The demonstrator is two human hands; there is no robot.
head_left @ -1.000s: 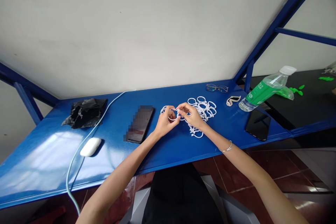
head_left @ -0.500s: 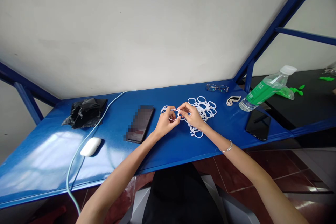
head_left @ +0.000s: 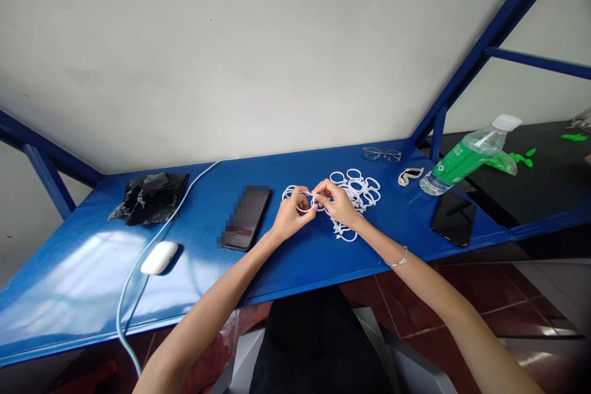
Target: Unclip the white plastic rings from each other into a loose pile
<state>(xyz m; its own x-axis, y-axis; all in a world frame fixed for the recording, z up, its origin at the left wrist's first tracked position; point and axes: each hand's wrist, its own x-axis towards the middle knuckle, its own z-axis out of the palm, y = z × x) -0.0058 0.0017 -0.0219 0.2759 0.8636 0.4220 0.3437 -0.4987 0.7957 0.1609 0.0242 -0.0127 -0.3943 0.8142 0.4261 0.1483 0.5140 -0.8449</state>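
Both my hands meet over the blue table (head_left: pixel 295 258), pinching one white plastic ring (head_left: pixel 305 202) between them. My left hand (head_left: pixel 292 214) grips the ring's left side with closed fingers. My right hand (head_left: pixel 338 202) pinches the ring's right end with thumb and forefinger; a thin bracelet circles that wrist. A heap of several white rings (head_left: pixel 359 191) lies just behind and to the right of my right hand, with one ring (head_left: pixel 346 235) near the wrist. A few more rings (head_left: pixel 289 192) lie behind my left hand.
A dark phone (head_left: pixel 244 217) lies left of my hands. Further left are a white earbud case (head_left: pixel 159 257), a pale cable (head_left: pixel 152 240) and a black bag (head_left: pixel 148 197). To the right lie glasses (head_left: pixel 381 154), a second phone (head_left: pixel 454 218), a small clip (head_left: pixel 409 176) and a tipped bottle (head_left: pixel 468 155).
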